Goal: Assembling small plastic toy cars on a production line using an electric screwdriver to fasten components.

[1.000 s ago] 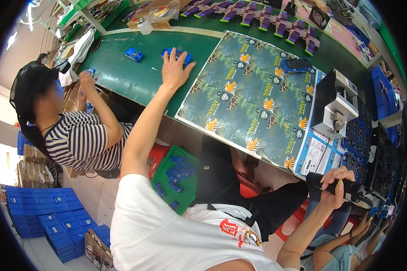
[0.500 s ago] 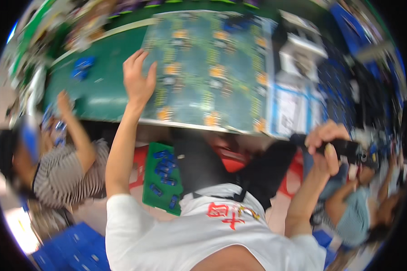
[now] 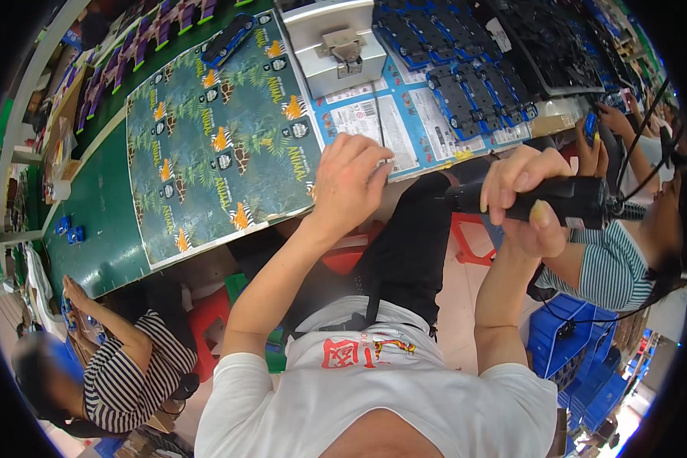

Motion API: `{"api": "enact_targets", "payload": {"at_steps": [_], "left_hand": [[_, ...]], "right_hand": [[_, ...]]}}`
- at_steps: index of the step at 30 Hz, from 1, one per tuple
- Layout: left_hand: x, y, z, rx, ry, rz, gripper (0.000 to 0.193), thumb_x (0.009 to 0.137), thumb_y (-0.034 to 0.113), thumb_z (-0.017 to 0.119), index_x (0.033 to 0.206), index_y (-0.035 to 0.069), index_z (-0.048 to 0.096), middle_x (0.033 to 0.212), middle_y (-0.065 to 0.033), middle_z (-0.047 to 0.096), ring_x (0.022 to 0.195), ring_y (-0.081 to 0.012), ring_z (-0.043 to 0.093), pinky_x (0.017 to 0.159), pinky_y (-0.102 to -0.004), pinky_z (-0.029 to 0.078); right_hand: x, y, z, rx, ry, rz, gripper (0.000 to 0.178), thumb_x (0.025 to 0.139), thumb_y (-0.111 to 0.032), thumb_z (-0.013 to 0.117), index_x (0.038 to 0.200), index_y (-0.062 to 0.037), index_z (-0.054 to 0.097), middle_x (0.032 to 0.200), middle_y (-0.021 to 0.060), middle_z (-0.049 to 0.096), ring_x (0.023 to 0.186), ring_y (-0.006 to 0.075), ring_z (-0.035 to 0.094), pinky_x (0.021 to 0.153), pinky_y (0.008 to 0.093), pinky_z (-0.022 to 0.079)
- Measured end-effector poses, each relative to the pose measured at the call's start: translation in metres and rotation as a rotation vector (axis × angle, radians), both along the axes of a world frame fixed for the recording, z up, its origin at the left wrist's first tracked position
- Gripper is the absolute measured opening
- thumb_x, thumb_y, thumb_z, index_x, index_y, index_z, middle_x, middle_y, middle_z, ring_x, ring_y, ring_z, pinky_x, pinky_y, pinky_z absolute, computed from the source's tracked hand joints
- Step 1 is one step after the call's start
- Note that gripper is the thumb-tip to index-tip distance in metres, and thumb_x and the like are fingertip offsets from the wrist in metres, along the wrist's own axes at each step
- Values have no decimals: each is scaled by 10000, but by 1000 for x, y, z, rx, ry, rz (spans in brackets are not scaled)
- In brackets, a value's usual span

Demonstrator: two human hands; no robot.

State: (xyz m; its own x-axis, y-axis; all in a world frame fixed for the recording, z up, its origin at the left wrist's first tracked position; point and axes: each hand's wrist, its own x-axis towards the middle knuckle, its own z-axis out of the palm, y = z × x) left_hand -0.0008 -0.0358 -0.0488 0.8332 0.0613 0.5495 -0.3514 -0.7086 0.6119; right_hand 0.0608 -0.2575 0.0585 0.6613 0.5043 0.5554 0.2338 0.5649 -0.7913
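Observation:
My right hand (image 3: 528,195) is wrapped round a black electric screwdriver (image 3: 569,200) with a coiled cord, held level just off the table's front edge. Its tip points left. My left hand (image 3: 351,182) hovers at the table edge with fingers curled together; whatever they pinch is hidden or too small to name. A thin dark line (image 3: 379,114) runs from beside the silver metal box (image 3: 307,55) down to these fingers. Beyond them lie blue-bordered printed sheets (image 3: 370,126) and rows of blue-and-black toy car bases (image 3: 477,95).
A jungle-patterned card sheet (image 3: 214,145) covers the green table (image 3: 91,200), with one blue toy car (image 3: 230,40) on it. Co-workers sit at left in a striped shirt (image 3: 133,374) and at right (image 3: 614,267). Red stools (image 3: 472,238) and blue crates (image 3: 569,336) stand below.
The view has swung to the right. My left hand has gone from spread over the jungle sheet to curled near the metal box. My right hand keeps hold of the screwdriver.

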Motion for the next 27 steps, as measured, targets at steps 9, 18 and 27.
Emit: {"api": "enact_targets", "payload": {"at_steps": [9, 18, 27], "left_hand": [[35, -38, -9, 303, 152, 2, 160, 762, 195, 748, 877, 122, 665, 895, -25, 602, 918, -245, 548, 806, -424, 376], [41, -40, -8, 428, 99, -15, 84, 820, 171, 669, 861, 110, 627, 872, -52, 576, 908, -252, 540, 838, -426, 360], [145, 126, 131, 407, -260, 419, 141, 827, 149, 726, 932, 64, 687, 818, -96, 690, 813, -259, 660, 711, -388, 504]], "right_hand": [[9, 6, -7, 53, 100, 5, 273, 809, -132, 731, 944, 35, 562, 761, 155, 581, 521, 172, 552, 543, 312, 520], [13, 4, -14, 70, 154, -11, 279, 796, -124, 742, 930, 35, 556, 749, 160, 576, 511, 179, 554, 545, 323, 533], [18, -6, -10, 101, 117, 41, 282, 784, -127, 751, 929, 38, 573, 764, 152, 596, 516, 174, 564, 549, 314, 538]]}}
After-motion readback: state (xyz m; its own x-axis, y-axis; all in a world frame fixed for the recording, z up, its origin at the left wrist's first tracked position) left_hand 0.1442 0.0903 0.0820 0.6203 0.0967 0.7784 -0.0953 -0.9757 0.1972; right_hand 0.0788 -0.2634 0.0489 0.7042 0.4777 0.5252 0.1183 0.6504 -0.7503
